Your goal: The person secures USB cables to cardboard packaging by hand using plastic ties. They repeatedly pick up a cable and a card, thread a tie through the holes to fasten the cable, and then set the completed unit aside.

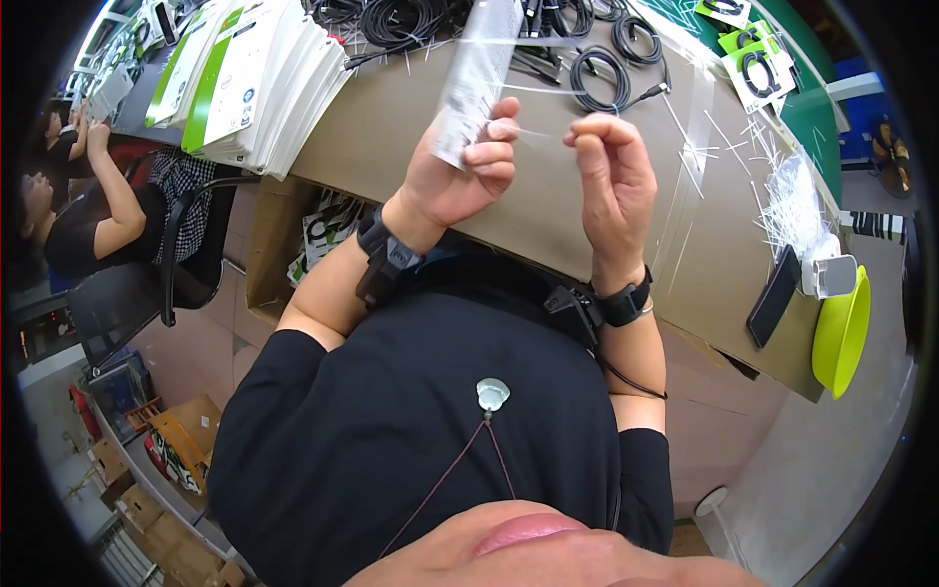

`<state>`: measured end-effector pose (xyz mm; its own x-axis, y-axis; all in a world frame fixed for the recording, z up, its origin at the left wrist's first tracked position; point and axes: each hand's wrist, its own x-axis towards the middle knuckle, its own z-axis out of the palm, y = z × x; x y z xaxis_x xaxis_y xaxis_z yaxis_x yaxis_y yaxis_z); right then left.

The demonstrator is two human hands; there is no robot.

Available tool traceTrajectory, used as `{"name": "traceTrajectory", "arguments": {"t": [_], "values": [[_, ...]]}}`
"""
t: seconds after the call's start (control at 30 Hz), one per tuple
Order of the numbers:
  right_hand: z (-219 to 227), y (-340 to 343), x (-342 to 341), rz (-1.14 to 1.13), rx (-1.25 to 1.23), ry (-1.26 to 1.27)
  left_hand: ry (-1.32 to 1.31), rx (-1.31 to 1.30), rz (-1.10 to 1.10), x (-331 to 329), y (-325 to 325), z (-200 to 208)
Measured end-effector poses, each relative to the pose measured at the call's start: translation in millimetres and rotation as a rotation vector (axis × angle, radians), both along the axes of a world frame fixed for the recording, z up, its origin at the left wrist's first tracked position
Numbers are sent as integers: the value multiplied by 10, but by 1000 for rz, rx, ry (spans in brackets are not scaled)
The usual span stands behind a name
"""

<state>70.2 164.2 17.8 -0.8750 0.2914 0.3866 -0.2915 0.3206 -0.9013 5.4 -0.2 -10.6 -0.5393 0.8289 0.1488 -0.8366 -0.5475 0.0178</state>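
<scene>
The worktop (548,205) is brown cardboard, bent by the lens, with a grey floor under its near edge; on that edge, right of the hands, lie a dark phone (773,296) and a lime-green bowl (843,333); left of the worktop stands a black chair (191,245), and a person in black (93,230) sits beyond it. Above the worktop's middle the left hand (460,171) is closed around a clear flat packet (476,73), held upright; the right hand (611,176), just beside it, has its fingers curled, pinching a thin clear plastic tie (533,133) that reaches to the left hand. Further back lie stacked white and green cards (249,83), coiled black cables (599,78), and loose ties (792,201) at the right.
</scene>
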Motion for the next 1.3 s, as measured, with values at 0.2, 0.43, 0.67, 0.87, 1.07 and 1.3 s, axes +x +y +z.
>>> {"name": "traceTrajectory", "arguments": {"t": [0.2,0.43,0.67,0.87,1.07,1.3], "values": [[42,-65,-17,134,323,240,-131,65,-130,12,2,-66],[105,-146,-70,-1,378,367,-127,33,-125,173,74,-147],[-12,-36,-121,-86,17,191,302,-329,125,73,92,31],[-45,283,-45,178,-647,-148,639,-937,741,-11,96,126],[-76,132,186,331,-594,-357,1064,-1057,699,-74,139,28],[117,1119,96,99,-480,-236,919,-1105,786,-208,-115,-178]]}}
